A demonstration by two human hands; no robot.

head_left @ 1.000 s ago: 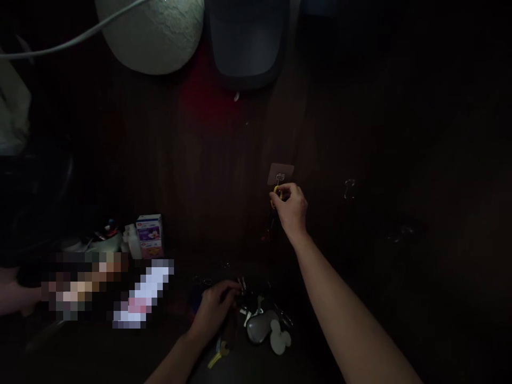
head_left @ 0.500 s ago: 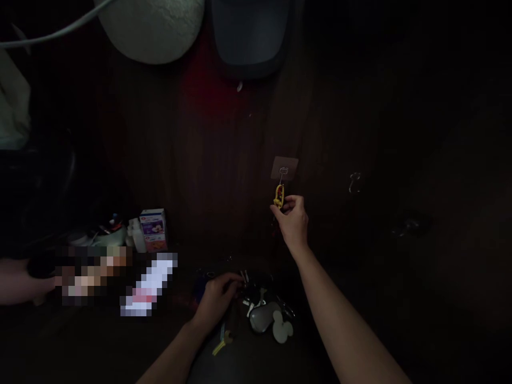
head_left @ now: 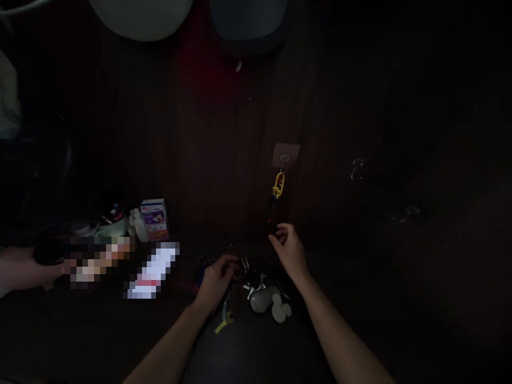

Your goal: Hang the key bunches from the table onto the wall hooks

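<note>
My right hand (head_left: 290,252) is held with thumb and fingers apart and nothing between them. Just above it, a yellow cord loop (head_left: 279,184) with darker strands below hangs from a wall hook (head_left: 284,158) on a clear square pad. Low and to the left, my left hand (head_left: 218,278) has its fingers curled beside a pile of keys; what they hold is too dark to make out. A brass-coloured key (head_left: 224,322) shows below that hand. To its right are a grey rounded case (head_left: 262,300) and a pale mouse-head-shaped tag (head_left: 281,308).
A second hook (head_left: 357,168) is on the dark wall at right. Caps (head_left: 248,21) hang above. At left stand small boxes (head_left: 154,220), white bottles (head_left: 138,225) and a cup (head_left: 114,228) of items. A blurred bright object (head_left: 154,270) lies near another person's arm (head_left: 32,269).
My right hand has let go of the yellow cord loop and dropped below it; the loop hangs from the hook. My left hand stays by the keys. The view has shifted slightly.
</note>
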